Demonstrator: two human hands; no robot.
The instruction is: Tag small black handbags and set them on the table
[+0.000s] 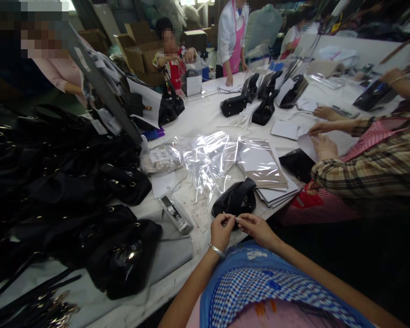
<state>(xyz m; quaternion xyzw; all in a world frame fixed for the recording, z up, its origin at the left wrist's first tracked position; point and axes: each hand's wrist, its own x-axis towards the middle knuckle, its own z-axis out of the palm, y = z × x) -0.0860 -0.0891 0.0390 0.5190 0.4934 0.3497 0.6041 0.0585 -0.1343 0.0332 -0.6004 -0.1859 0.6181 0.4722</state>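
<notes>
Both my hands meet at the table's near edge, close in front of a black handbag (234, 200) with a looped handle. My left hand (222, 230) is pinched, thumb against forefinger. Opposite it, the fingers of my right hand (256, 228) are pinched too. A tiny pale thing shows between the two sets of fingertips, too small to name. Behind the handbag lie shiny clear plastic bags (208, 159) and a stack of white and brown sheets (264, 166).
Many black handbags (123, 259) are heaped on the left, near a slanted metal post (102, 86). A packaged item in clear plastic (176, 214) lies left of my hands. On the right, a co-worker's plaid sleeve (355, 177) reaches over the white table (198, 116). Other people work farther back.
</notes>
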